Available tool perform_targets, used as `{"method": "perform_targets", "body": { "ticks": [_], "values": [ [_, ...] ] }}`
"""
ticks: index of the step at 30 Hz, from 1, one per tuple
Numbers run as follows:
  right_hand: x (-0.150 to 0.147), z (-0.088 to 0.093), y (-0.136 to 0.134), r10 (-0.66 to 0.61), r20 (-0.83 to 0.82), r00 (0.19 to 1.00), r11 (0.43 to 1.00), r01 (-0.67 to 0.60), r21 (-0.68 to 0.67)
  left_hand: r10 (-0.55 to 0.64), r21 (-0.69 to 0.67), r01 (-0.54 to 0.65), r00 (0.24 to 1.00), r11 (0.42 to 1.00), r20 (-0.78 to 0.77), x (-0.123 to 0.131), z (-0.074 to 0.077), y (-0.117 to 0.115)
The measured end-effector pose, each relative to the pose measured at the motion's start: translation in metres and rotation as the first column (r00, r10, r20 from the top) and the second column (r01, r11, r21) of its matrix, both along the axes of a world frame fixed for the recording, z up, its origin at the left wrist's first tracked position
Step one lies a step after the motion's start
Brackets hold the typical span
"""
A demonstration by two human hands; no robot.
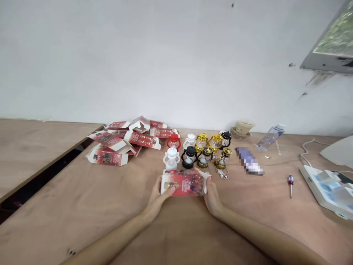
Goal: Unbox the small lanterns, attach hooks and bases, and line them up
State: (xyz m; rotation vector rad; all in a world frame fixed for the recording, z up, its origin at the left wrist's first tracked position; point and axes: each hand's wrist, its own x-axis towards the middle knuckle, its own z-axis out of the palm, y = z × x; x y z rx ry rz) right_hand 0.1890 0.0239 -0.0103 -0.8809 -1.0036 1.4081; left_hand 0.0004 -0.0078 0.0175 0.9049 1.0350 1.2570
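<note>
A red printed cardboard box point(183, 184) lies on its side between my two hands, in front of the lanterns. My left hand point(158, 193) grips its left end, the thumb across the printed face. At the right end, my right hand point(212, 193) has its fingers on the white end flap point(206, 180); some of those fingers are hidden behind the box. Just behind it stand several small lanterns: a white lantern point(171, 159), a black lantern point(189, 157), a bronze lantern point(223, 159), a red lantern point(173, 141) and a gold lantern point(202, 142) among them.
Several red boxes point(107, 156) are heaped at the back left, beside a dark gap point(55, 165) in the tabletop. To the right are a pixelated flat object point(249, 161), a clear bottle point(270, 137), a cup point(244, 129), a screwdriver point(290, 184) and a power strip point(325, 189).
</note>
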Motion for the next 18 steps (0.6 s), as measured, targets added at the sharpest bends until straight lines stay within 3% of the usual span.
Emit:
{"method": "perform_targets", "body": {
  "ticks": [2, 5, 7, 10, 14, 18],
  "values": [
    [-0.002, 0.002, 0.002, 0.037, -0.068, 0.997, 0.998, -0.04, -0.044, -0.003, -0.05, 0.011, 0.988, 0.999, 0.154, -0.001, -0.002, 0.002],
    [0.0, 0.002, 0.004, -0.033, -0.065, 0.997, 0.998, 0.03, -0.052, 0.004, -0.107, 0.028, 0.958, 0.994, 0.286, -0.002, -0.004, 0.006],
    [0.004, -0.001, 0.004, -0.168, 0.008, 0.986, 0.986, 0.167, 0.013, 0.018, -0.131, 0.023, 0.951, 0.991, 0.308, -0.003, -0.005, 0.007],
    [0.01, -0.004, -0.001, -0.366, 0.203, 0.908, 0.92, 0.321, 0.225, 0.045, -0.159, 0.001, 0.957, 0.987, 0.286, -0.005, -0.006, 0.009],
    [0.015, 0.001, -0.016, -0.368, 0.394, 0.842, 0.877, 0.174, 0.447, 0.074, -0.208, -0.016, 0.959, 0.978, 0.274, -0.008, -0.005, 0.012],
    [0.016, 0.01, -0.024, -0.325, 0.445, 0.834, 0.867, 0.075, 0.493, 0.066, -0.226, 0.004, 0.951, 0.974, 0.301, -0.008, -0.002, 0.014]
  ]
}}
